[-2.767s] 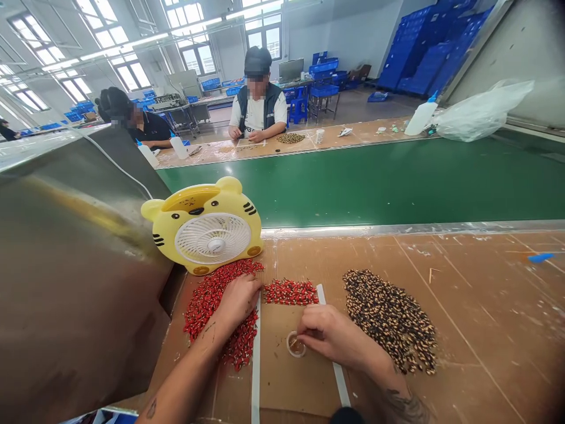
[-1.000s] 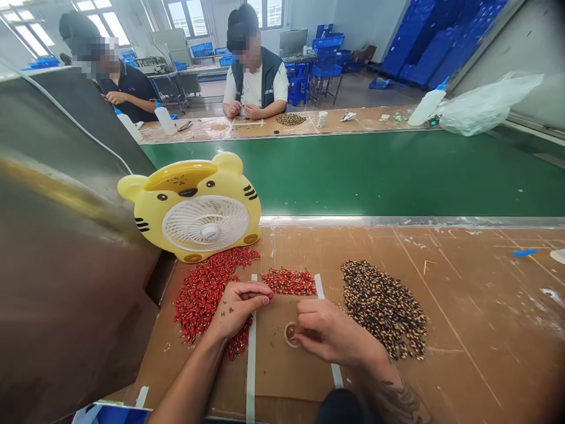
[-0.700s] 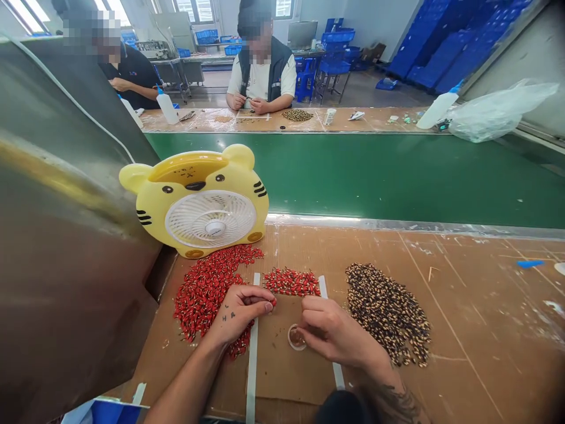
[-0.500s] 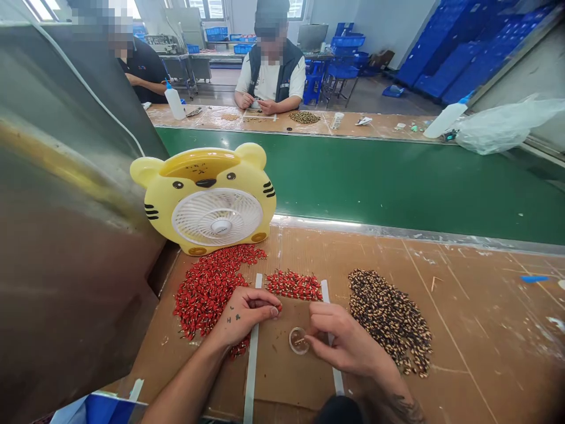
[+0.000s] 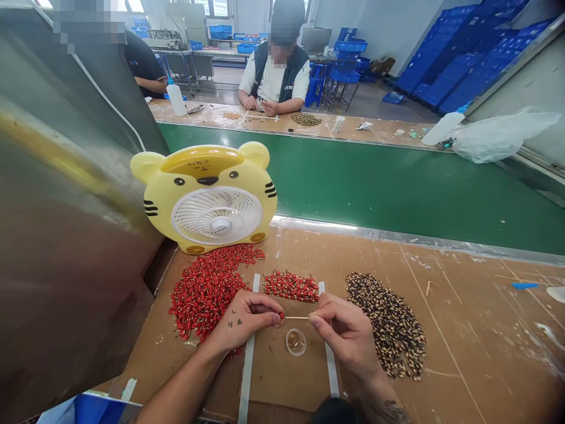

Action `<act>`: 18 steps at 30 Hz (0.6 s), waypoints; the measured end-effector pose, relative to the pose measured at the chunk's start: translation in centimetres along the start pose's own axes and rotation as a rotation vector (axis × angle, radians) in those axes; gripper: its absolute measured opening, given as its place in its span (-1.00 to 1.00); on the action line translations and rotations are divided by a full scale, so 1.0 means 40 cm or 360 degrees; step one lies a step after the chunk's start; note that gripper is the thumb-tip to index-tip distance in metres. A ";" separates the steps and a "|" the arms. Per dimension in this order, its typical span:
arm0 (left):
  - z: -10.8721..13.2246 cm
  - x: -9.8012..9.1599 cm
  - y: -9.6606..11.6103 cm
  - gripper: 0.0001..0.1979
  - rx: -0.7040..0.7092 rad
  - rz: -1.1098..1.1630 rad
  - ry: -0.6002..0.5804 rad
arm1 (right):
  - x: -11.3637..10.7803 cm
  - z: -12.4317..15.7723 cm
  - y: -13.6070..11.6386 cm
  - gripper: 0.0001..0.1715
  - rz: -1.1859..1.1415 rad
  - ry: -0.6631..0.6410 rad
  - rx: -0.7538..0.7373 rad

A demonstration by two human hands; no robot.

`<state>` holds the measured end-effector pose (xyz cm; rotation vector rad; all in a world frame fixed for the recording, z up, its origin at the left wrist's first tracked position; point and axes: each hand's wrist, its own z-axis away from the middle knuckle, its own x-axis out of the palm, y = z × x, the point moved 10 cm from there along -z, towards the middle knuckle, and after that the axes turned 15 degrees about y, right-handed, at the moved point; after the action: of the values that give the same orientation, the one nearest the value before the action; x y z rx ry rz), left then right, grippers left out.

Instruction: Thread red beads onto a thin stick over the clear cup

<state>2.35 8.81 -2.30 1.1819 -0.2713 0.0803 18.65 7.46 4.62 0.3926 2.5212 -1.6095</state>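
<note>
My left hand [image 5: 249, 318] pinches a small red piece [image 5: 281, 315] between thumb and fingertips. In my right hand [image 5: 342, 330] is a thin pale stick [image 5: 297, 318], its tip at the red piece. Below the stick, a small clear round cup [image 5: 295, 342] with some clear liquid rests on a brown board [image 5: 282, 377] edged by pale tape strips. Behind the hands lies a small group of red pieces [image 5: 291, 286]. A larger red pile [image 5: 205, 291] spreads to the left, and a pile of black-and-gold pieces [image 5: 386, 324] lies to the right.
A yellow animal-shaped fan [image 5: 216, 200] stands behind the large red pile. Beyond runs a green belt [image 5: 375, 182]. Across it a person [image 5: 276, 76] sits with both hands over small parts; another person is at far left. A metal housing [image 5: 66, 235] rises on the left.
My right hand has lifted the stick out of the cup and brought its tip to the red piece in my left hand. The view has shifted slightly.
</note>
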 end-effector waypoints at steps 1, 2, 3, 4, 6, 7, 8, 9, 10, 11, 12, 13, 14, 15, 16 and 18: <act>0.000 0.000 -0.001 -0.91 0.0000 -0.0015 -0.0002 | 0.002 0.001 0.001 -0.81 0.0011 -0.0008 -0.0001; 0.000 0.000 -0.002 -0.91 0.0002 -0.0028 0.0000 | 0.004 0.001 0.000 -0.80 0.0021 -0.0018 -0.0007; 0.000 0.001 -0.002 -0.91 0.0003 -0.0039 0.0001 | 0.006 0.001 0.000 -0.80 0.0032 -0.0028 -0.0011; -0.001 0.001 -0.002 -0.91 0.0003 -0.0043 0.0003 | 0.009 0.002 -0.002 -0.80 0.0043 -0.0035 -0.0017; -0.001 0.003 0.001 -0.91 0.0002 -0.0045 0.0001 | 0.013 0.002 -0.004 -0.80 0.0059 -0.0044 -0.0027; -0.002 0.003 0.003 -0.91 0.0004 -0.0048 0.0003 | 0.014 0.002 -0.005 -0.80 0.0066 -0.0044 -0.0031; -0.002 0.003 0.006 -0.92 0.0006 -0.0052 0.0006 | 0.015 0.002 -0.005 -0.80 0.0073 -0.0043 -0.0033; -0.002 0.004 0.009 -0.92 0.0009 -0.0058 0.0009 | 0.017 0.002 -0.004 -0.79 0.0084 -0.0044 -0.0031; -0.002 0.004 0.012 -0.92 0.0016 -0.0062 0.0013 | 0.018 0.003 -0.002 -0.78 0.0098 -0.0046 -0.0031; -0.001 0.004 0.014 -0.93 0.0022 -0.0067 0.0017 | 0.018 0.003 -0.001 -0.77 0.0115 -0.0043 -0.0028; 0.000 0.004 0.016 -0.93 0.0028 -0.0069 0.0018 | 0.016 0.002 0.000 -0.75 0.0132 -0.0037 -0.0030; 0.001 0.004 0.017 -0.93 0.0035 -0.0071 0.0018 | 0.014 0.001 -0.001 -0.73 0.0142 -0.0029 -0.0036; 0.001 0.003 0.018 -0.93 0.0041 -0.0071 0.0019 | 0.010 0.000 -0.004 -0.72 0.0142 -0.0027 -0.0047; 0.001 0.003 0.017 -0.94 0.0045 -0.0070 0.0022 | 0.007 -0.002 -0.007 -0.71 0.0131 -0.0033 -0.0061; 0.001 0.002 0.015 -0.94 0.0043 -0.0066 0.0025 | 0.004 -0.004 -0.012 -0.71 0.0111 -0.0048 -0.0080; -0.001 -0.002 0.010 -0.93 0.0030 -0.0053 0.0037 | 0.003 -0.007 -0.019 -0.71 0.0094 -0.0125 -0.0111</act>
<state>2.21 9.01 -1.97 1.2033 -0.2309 0.0678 18.33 7.43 5.35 0.3841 2.4756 -1.4820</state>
